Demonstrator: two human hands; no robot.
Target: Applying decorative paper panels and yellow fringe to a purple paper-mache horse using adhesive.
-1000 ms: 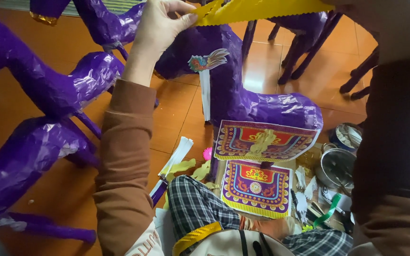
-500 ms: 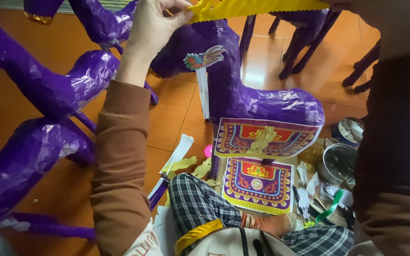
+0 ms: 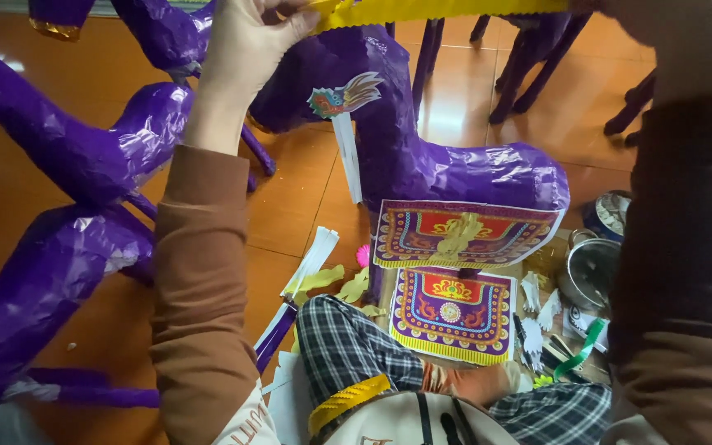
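Pinching, left hand (image 3: 245,49): thumb and fingers closed on one end of the yellow fringed paper strip (image 3: 438,10), top edge of view.
Right hand (image 3: 669,29): at the strip's other end, mostly cut off by the frame; cannot tell how its fingers sit.
Strip position: stretched level between both hands, above the neck of the purple paper horse (image 3: 422,156).
Handling, judged: thin, light, limp paper; scalloped edge likely tears easily; best held at the ends, kept lightly taut.
Horse: glossy wrapped body, patterned saddle print (image 3: 459,235) across its back, small bird cut-out (image 3: 341,97) on the neck.
Around: more purple horses (image 3: 59,148) at left, second saddle print (image 3: 453,313) on the floor, metal pot (image 3: 591,272) at right.
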